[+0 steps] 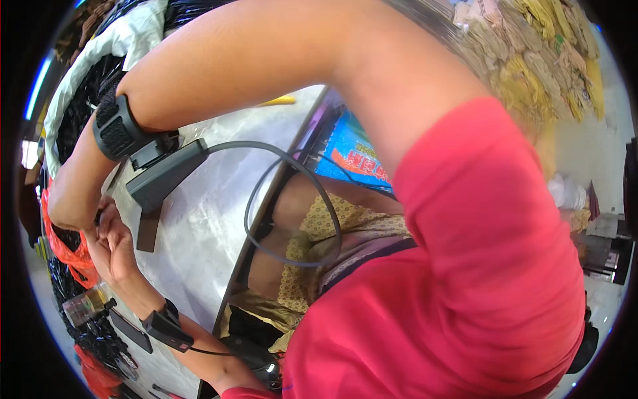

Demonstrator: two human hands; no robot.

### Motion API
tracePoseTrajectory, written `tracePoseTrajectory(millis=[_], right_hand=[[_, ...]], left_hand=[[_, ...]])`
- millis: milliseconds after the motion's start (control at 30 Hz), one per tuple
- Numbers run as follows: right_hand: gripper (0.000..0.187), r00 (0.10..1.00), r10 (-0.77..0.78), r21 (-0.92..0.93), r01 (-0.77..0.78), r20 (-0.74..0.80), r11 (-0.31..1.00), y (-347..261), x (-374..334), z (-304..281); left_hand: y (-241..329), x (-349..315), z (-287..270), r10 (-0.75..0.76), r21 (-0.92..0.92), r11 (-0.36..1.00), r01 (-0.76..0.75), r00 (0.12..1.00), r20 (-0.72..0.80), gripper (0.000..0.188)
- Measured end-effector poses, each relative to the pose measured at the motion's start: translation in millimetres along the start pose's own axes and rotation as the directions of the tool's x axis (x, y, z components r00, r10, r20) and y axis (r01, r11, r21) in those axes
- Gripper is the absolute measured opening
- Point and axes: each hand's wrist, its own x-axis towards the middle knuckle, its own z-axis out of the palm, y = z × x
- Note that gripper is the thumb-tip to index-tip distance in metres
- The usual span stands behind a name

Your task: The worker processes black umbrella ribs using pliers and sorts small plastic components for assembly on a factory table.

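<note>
My left hand (118, 245) is at the left side of the view, over the edge of a grey tabletop, its fingers curled in. It meets my right hand (74, 199), which bends down from a strapped wrist. The right fingers are mostly hidden behind its own back. Something small and dark shows between the hands, too little of it to name. A red plastic bag (66, 256) lies just beyond them. A black device (169, 176) with a cable hangs from the strap on my right wrist, and a black band (167, 327) circles my left wrist.
The grey table (206, 233) runs along my lap. On it lie a dark flat phone-like object (131, 330), a clear container (86, 306) and a yellow item (278, 101). Black plastic (80, 126) borders the far side. A blue packet (352, 153) sits beside my legs; cloth heaps (531, 53) lie upper right.
</note>
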Motion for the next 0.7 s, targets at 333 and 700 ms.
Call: tracePoseTrajectory(millis=[333, 700], right_hand=[[0.027, 0.986, 0.169, 0.144, -0.166, -0.010, 0.976, 77.7, -47.4, -26.2], [0.027, 0.963, 0.266, 0.330, -0.265, 0.042, 0.906, 71.3, -166.0, -52.4]], left_hand=[[-17.2, -44.8, -1.6, 0.052, 0.180, 0.983, -0.032, 0.992, -0.111, 0.029], [-30.1, -55.2, 3.6, 0.087, 0.144, 0.989, -0.041, 0.939, -0.331, 0.030]])
